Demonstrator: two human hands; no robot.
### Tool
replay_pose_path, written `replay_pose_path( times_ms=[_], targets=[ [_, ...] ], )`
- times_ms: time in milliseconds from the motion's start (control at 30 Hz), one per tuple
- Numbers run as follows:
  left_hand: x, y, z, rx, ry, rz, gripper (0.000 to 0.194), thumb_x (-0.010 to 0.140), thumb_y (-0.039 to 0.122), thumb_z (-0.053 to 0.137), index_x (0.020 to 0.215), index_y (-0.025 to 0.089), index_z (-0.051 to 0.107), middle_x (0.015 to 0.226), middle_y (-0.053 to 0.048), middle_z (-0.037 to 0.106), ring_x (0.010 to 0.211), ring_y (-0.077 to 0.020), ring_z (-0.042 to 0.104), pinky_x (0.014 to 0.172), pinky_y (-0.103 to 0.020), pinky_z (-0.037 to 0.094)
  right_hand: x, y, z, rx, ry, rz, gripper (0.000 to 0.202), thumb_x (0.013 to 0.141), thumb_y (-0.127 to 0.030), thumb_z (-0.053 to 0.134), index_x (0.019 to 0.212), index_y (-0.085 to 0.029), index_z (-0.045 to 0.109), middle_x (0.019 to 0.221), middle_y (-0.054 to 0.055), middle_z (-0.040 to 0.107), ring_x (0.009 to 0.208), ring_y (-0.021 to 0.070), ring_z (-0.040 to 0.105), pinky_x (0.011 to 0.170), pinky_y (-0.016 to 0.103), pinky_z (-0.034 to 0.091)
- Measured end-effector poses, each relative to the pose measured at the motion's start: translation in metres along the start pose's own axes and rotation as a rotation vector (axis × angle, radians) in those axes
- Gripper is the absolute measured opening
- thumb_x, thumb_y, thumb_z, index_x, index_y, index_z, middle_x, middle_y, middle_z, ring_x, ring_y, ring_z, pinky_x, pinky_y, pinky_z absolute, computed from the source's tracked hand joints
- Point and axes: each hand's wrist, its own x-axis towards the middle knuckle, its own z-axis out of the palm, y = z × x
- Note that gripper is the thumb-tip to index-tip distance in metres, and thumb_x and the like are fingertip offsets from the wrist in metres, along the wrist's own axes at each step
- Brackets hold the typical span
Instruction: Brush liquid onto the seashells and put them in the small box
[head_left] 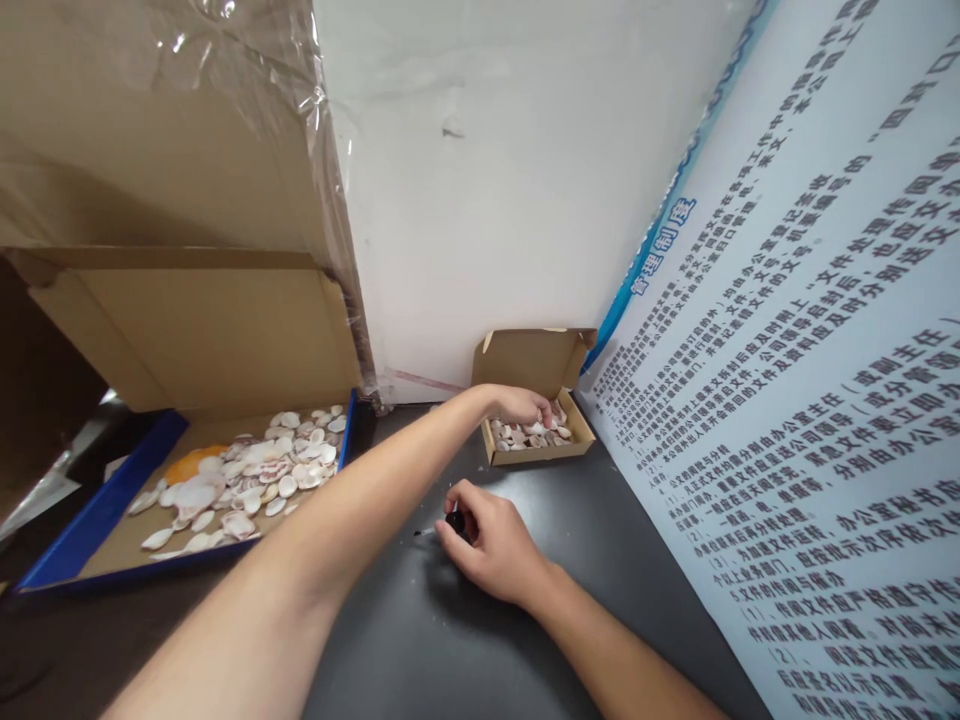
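My left hand (523, 404) reaches across into a small cardboard box (540, 457) at the back right. Its fingers point down and are pinched together on a pale seashell (535, 428) among the other shells; the exact grip is partly hidden. Nearer to me, my right hand (495, 540) is closed round a small brush with a round black cap (455, 521). The brush's thin tip points left, just above the dark table (405, 620). Small white specks dot the tabletop around it.
To the left, a larger blue-edged cardboard box (176, 450) holds many white and pinkish shells (262, 465) and an orange one (191, 464). Both lids stand raised. Behind is a plastic-wrapped white panel (480, 200); a printed board (787, 400) borders the right side.
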Motion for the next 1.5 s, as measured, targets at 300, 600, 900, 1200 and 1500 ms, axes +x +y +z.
replay_pose_path(
  times_ms=[300,600,900,1200,1500],
  targets=[
    [0.0,0.004,0.002,-0.007,0.028,-0.028,0.045,0.057,0.009,0.047,0.098,0.019,0.061,0.09,-0.005,0.064,0.073,-0.0155,0.055,0.063,-0.026,0.046,0.001,0.0,-0.001,0.0,-0.008,0.003,0.008,0.084,-0.025,0.056,0.088,-0.021,0.053,0.065,-0.004,0.051,0.056,0.0108,0.045,0.055,0.021,0.03],
    [0.007,-0.001,0.004,-0.063,-0.001,0.023,0.027,0.063,0.011,0.049,0.087,0.018,0.058,0.093,-0.004,0.063,0.08,-0.0155,0.056,0.066,-0.025,0.049,0.0,-0.001,0.0,0.003,-0.014,0.002,0.008,0.084,-0.025,0.056,0.089,-0.02,0.053,0.065,-0.004,0.051,0.055,0.0106,0.044,0.054,0.021,0.03],
    [-0.002,0.008,-0.001,-0.09,0.014,0.069,0.04,0.064,0.007,0.05,0.103,0.018,0.056,0.101,-0.004,0.061,0.073,-0.0126,0.058,0.065,-0.025,0.049,0.001,0.0,0.0,0.011,-0.009,-0.003,0.006,0.084,-0.025,0.056,0.087,-0.021,0.053,0.066,-0.005,0.051,0.057,0.0108,0.046,0.055,0.02,0.032],
    [-0.103,0.037,-0.001,-0.033,0.252,0.273,0.018,0.079,0.014,0.052,0.095,0.018,0.058,0.087,0.0,0.058,0.077,-0.0115,0.051,0.068,-0.023,0.04,0.001,0.003,-0.001,0.02,0.012,-0.012,0.007,0.086,-0.022,0.055,0.092,-0.02,0.053,0.073,-0.002,0.055,0.058,0.0115,0.048,0.057,0.022,0.035],
    [-0.203,-0.029,0.089,-0.352,0.784,-0.041,0.016,0.085,0.036,0.054,0.092,0.022,0.053,0.075,0.003,0.053,0.068,-0.013,0.048,0.062,-0.023,0.038,0.002,0.005,-0.004,0.076,0.26,-0.055,0.014,0.094,-0.026,0.046,0.091,-0.019,0.058,0.083,0.003,0.055,0.066,0.0141,0.05,0.061,0.026,0.04]
  ],
)
